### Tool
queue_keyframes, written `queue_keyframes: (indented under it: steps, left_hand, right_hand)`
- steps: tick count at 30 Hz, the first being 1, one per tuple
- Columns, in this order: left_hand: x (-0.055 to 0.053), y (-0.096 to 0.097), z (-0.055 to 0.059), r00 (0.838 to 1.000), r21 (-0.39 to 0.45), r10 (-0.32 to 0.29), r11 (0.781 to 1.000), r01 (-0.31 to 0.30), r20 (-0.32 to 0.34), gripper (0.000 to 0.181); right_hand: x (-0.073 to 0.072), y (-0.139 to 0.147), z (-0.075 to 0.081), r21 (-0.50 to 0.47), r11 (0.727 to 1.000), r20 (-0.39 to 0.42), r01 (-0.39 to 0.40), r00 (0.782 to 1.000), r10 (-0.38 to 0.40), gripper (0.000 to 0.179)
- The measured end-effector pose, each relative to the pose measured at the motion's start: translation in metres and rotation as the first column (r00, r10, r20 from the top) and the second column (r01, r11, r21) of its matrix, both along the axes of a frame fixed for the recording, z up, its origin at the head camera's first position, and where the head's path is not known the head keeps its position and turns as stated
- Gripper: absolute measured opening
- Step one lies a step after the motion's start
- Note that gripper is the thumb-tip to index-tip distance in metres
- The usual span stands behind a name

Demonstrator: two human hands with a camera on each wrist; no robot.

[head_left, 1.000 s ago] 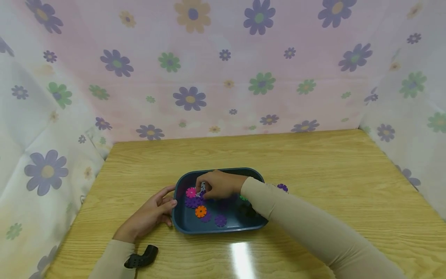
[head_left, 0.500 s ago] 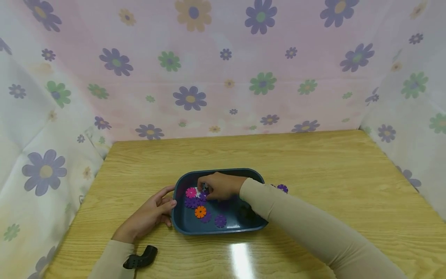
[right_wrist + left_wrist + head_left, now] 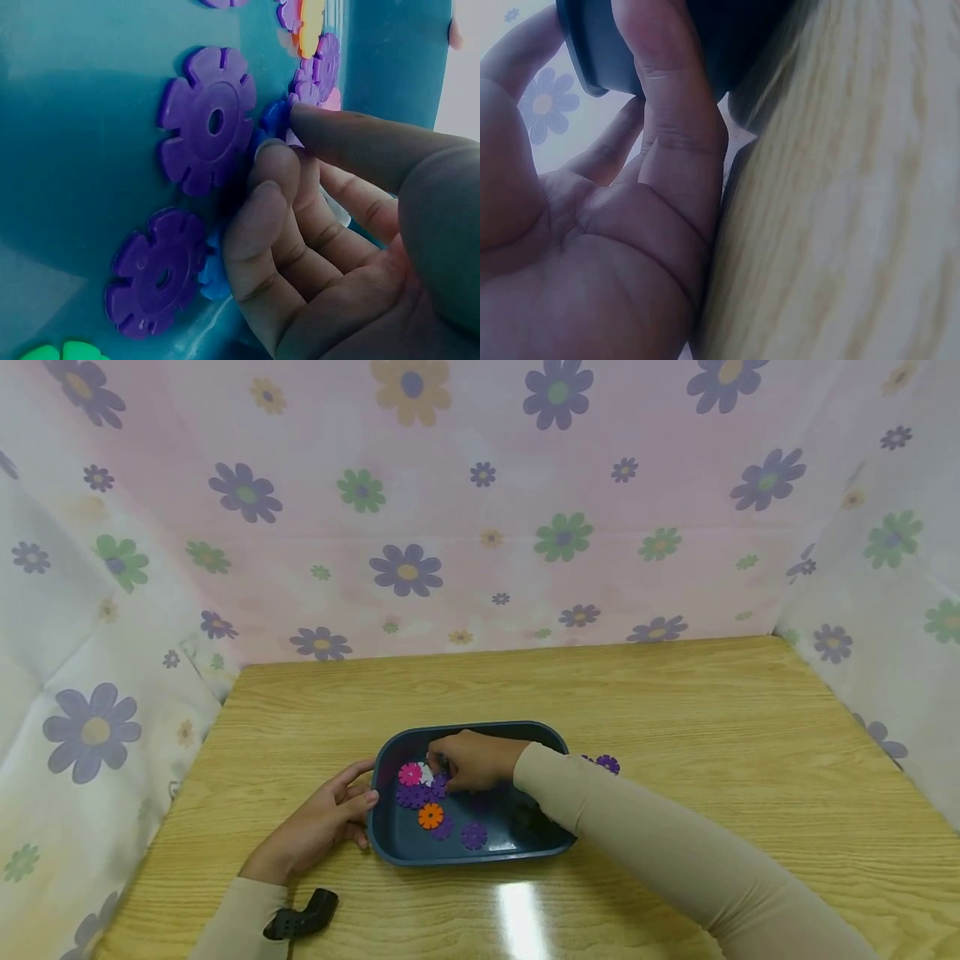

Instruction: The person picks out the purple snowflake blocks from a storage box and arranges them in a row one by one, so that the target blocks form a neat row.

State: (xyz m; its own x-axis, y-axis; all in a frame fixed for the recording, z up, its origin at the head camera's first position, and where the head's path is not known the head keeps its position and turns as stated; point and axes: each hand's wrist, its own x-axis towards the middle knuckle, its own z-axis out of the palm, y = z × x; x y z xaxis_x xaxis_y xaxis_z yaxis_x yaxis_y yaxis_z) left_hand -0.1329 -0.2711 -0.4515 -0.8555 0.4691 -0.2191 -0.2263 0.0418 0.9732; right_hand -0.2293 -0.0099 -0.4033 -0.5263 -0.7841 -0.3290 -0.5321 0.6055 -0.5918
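White glare streaks the bench [image 3: 697, 718] near the shadowy tray [image 3: 412, 845]; both wrist views are dimmer, the left softly blurred.

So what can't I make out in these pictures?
Head view: anything the right hand holds, hidden by the hand itself.
Head view: right end of the tray, partly behind the right sleeve.
Right wrist view: lower blue piece, partly behind the fingers.
Right wrist view: green piece, cut off by the bottom edge.
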Motion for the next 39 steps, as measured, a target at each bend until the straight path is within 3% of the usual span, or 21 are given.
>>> queue_keyframes:
  steps: [11, 19, 25, 28, 39]
  left_hand:
    - [-0.003, 0.002, 0.0, 1.0, 0.001, -0.008, 1.0, 0.008, 0.001, 0.063]
    - [0.0, 0.003, -0.002, 0.999, -0.031, 0.01, 0.999, -0.009, 0.04, 0.065]
    - [0.002, 0.003, -0.001, 0.998, -0.049, 0.01, 0.999, -0.007, 0.054, 0.067]
    - [0.003, 0.003, 0.0, 0.999, -0.055, 0.008, 0.998, -0.005, 0.051, 0.066]
    - [0.001, 0.0, 0.0, 0.999, -0.048, 0.006, 0.999, -0.004, 0.043, 0.064]
  right_hand:
    - [0.003, 0.002, 0.002, 0.003, 1.0, 0.016, 0.004, 1.0, -0.004, 0.019]
    - [0.011, 0.001, 0.002, 0.029, 0.995, -0.049, -0.093, 0.994, 0.094, 0.016]
    - [0.016, 0.004, 0.005, 0.003, 0.998, 0.019, -0.07, 0.997, 0.07, 0.014]
    - [0.016, 0.008, 0.012, -0.035, 0.997, 0.031, -0.064, 0.997, 0.065, 0.013]
    - [0.016, 0.048, 0.059, -0.22, 0.976, -0.066, -0.006, 0.998, -0.009, 0.011]
